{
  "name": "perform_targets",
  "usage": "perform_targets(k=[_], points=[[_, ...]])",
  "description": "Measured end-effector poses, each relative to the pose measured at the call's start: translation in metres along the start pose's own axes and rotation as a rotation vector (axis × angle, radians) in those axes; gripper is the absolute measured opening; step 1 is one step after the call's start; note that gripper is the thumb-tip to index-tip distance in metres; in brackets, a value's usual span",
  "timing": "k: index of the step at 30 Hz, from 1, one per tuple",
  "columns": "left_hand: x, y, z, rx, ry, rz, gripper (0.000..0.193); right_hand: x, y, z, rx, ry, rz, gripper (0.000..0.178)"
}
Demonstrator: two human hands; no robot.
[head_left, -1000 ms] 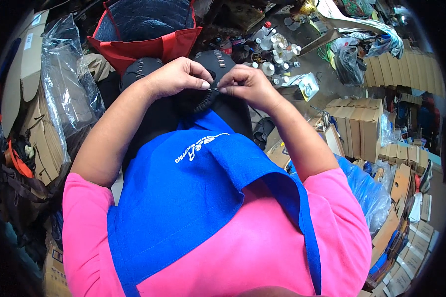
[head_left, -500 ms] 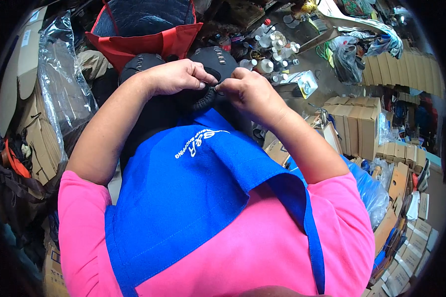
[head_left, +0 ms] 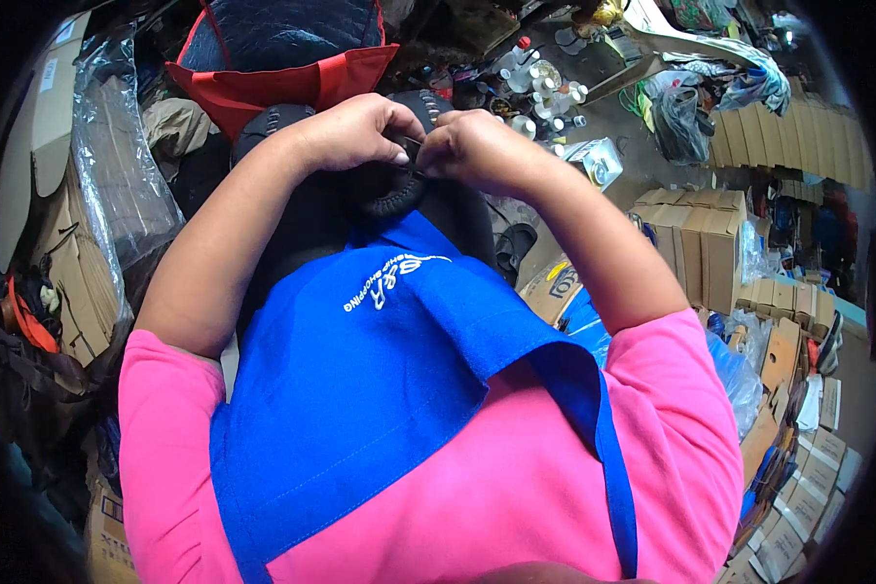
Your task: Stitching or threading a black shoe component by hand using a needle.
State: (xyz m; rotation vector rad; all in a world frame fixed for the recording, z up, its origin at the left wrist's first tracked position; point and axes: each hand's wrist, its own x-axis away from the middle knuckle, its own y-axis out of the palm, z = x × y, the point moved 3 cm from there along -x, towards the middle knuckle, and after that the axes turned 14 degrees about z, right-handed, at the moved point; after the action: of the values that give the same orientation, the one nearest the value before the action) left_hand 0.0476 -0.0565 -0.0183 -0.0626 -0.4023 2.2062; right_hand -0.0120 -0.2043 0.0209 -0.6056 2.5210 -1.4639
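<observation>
Together now, both hands, left [head_left: 355, 131] and right [head_left: 477, 146], pinched on the black rubbery piece [head_left: 399, 190] between them.

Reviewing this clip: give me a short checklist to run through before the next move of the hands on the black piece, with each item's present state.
1. Both hands on the work: ok. The left hand and right hand meet over the black padded piece.
2. Grip: ok. The fingers of the left hand pinch a small dark part at the piece's edge.
3. What that small part is: cannot tell; the hands cover it.
4. Piece supported: ok. It rests in the lap above the blue apron.
5. Nearby clutter: not ok. Small white bottles and a pile of cardboard boxes crowd the area to the right.
</observation>
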Motion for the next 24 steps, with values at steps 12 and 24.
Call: perform_targets(k=[12, 24], points=[[0.002, 0.01, -0.011, -0.196, 0.168, 0.325, 0.011, 0.013, 0.01, 0.012, -0.237, 0.166, 0.162, 0.018], [0.092, -0.019, 0.011, -0.528, 0.025, 0.415, 0.028, 0.126, -0.092, 0.095, -1.653, 0.184, 0.556, 0.026]])
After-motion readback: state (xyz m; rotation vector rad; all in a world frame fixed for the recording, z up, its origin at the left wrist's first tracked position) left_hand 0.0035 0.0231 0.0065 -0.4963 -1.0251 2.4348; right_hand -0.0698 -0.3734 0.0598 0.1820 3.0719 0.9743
